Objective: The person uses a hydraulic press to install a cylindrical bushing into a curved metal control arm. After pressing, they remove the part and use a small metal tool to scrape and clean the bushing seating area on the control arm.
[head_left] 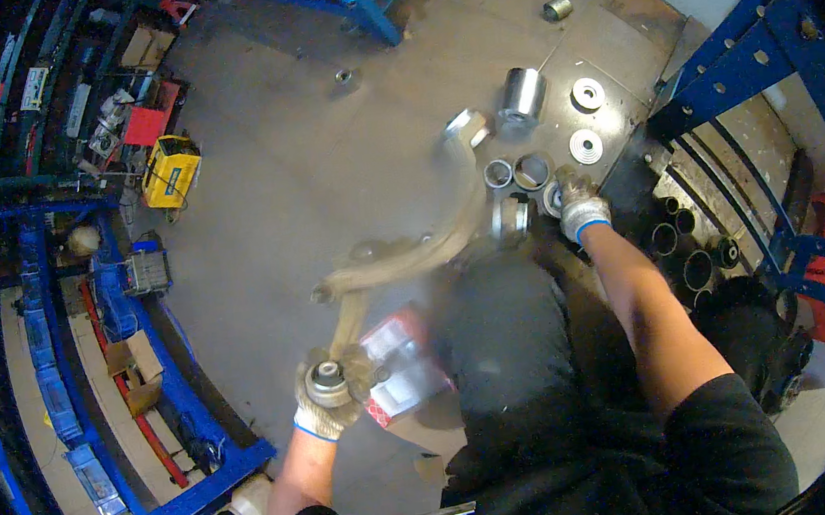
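Note:
A tan, curved metal control arm (422, 254) lies across my front, with a metal ring end (466, 125) at its far tip. My left hand (325, 402), in a dirty white knitted glove, is closed round its near end, where a round metal bushing (326, 371) faces up. My right hand (580, 203), gloved alike, closes on a round metal piece (553, 199) near the floor at the right; the fingers partly hide it. Close by are a metal sleeve (511, 217), two open rings (498, 173) and a large shiny cylinder (522, 95).
Two pale stepped discs (586, 146) and a small cylinder (558, 8) lie farther right. Dark tubes (695, 270) sit under a blue steel frame (734, 63). A red and white box (398, 360) is by my knee. Blue racks (173, 514) and a yellow box (171, 172) stand left.

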Demonstrator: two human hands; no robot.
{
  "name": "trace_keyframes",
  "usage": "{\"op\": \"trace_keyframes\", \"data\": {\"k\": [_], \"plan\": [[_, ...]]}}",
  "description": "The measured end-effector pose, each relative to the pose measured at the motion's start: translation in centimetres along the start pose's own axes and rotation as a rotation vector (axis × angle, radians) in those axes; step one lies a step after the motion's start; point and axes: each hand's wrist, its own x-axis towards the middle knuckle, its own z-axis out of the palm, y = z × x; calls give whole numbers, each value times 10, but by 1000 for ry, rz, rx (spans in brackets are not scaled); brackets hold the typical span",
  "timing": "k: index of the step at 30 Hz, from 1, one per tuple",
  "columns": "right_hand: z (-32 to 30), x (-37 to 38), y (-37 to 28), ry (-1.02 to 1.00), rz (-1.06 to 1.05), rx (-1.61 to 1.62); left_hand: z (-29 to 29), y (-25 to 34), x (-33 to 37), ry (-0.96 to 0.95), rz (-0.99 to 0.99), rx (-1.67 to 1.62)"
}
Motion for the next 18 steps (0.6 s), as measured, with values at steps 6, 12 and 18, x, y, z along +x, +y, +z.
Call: {"op": "trace_keyframes", "data": {"k": [6, 12, 18], "plan": [[-28, -16, 18, -14, -164, -9, -36, -23, -61, -139, 50, -232], [-119, -70, 11, 190, -261, -88, -20, -56, -109, -162, 126, 112], [-183, -173, -57, 415, -763, -114, 42, -74, -94, -5, 202, 371]]}}
